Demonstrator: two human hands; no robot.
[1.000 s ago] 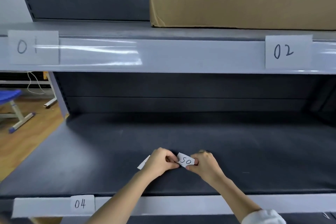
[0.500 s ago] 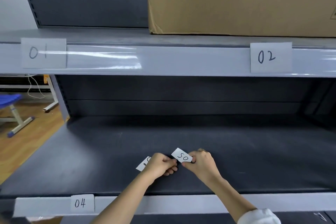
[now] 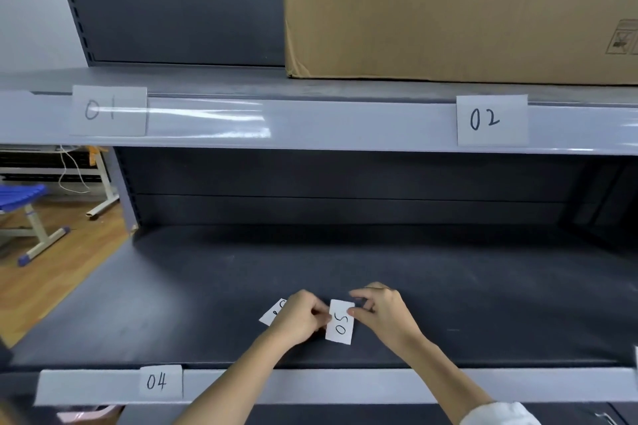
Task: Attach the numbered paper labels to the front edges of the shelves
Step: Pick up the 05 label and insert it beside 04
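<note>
Both my hands hover over the dark lower shelf [image 3: 483, 286]. My left hand [image 3: 300, 321] and my right hand [image 3: 383, 317] pinch a white paper label marked 05 [image 3: 340, 322] between them, turned on its side. Another paper label [image 3: 274, 312] lies on the shelf, partly hidden behind my left hand. Label 04 [image 3: 160, 382] sits on the lower shelf's front edge [image 3: 345, 386]. Labels 01 [image 3: 108, 110] and 02 [image 3: 492, 120] sit on the upper shelf's front edge [image 3: 345, 126].
A large cardboard box [image 3: 448, 7] stands on the upper shelf at the right. At the left, beyond the shelf post, are a wooden floor, a blue stool [image 3: 20, 197] and white table legs [image 3: 100, 183].
The 05 label has turned from nearly flat to standing on its short side between my fingers. My right hand's fingers have shifted along its edge. The camera has tilted up slightly.
</note>
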